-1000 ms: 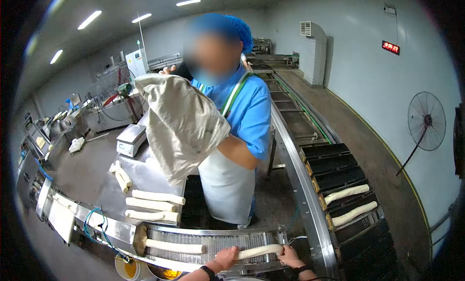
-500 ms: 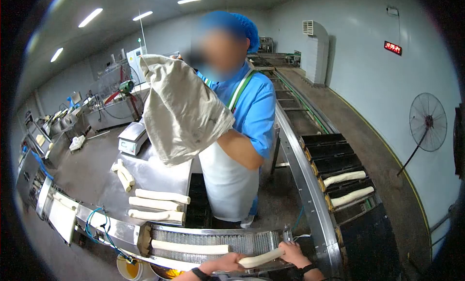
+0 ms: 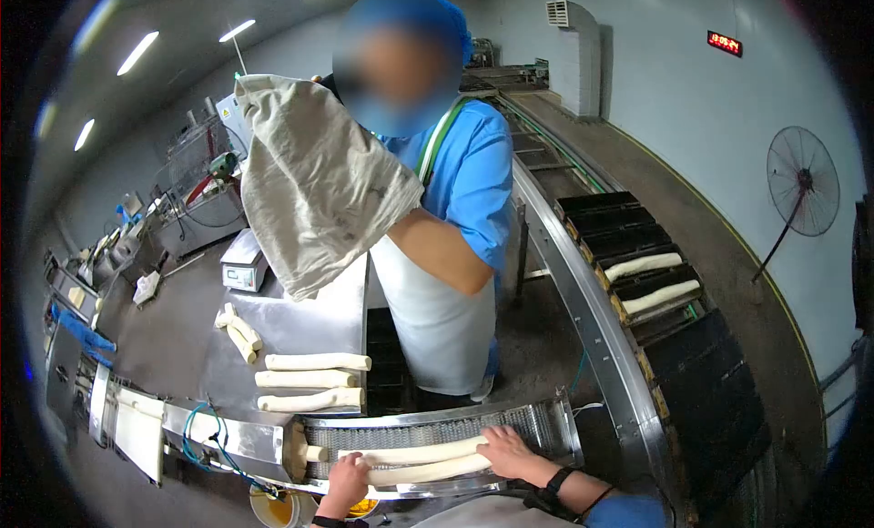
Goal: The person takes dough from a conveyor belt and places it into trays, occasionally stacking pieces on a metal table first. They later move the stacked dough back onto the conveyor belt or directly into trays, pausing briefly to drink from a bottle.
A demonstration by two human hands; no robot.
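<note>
Two long dough rolls lie side by side on the mesh conveyor. My left hand (image 3: 348,482) has its fingers at the left ends of the rolls, around the nearer dough roll (image 3: 430,472). At the right ends, my right hand (image 3: 508,452) rests with its fingers over the same roll and touches the farther dough roll (image 3: 414,454). A short end of another dough roll (image 3: 316,453) shows at the conveyor's left, by the metal housing. Both wrists wear dark bands.
Across the conveyor (image 3: 537,421) stands a co-worker (image 3: 437,337) holding up a grey cloth (image 3: 319,182). Several dough rolls (image 3: 305,379) and a scale (image 3: 244,261) are on the steel table (image 3: 223,369). Black trays (image 3: 628,241) line the right, two with dough. A bucket (image 3: 273,510) stands below.
The roll between my hands has moved left, beside the other roll. Both my hands have shifted left. The view has tilted down, and another roll's end now shows at the left.
</note>
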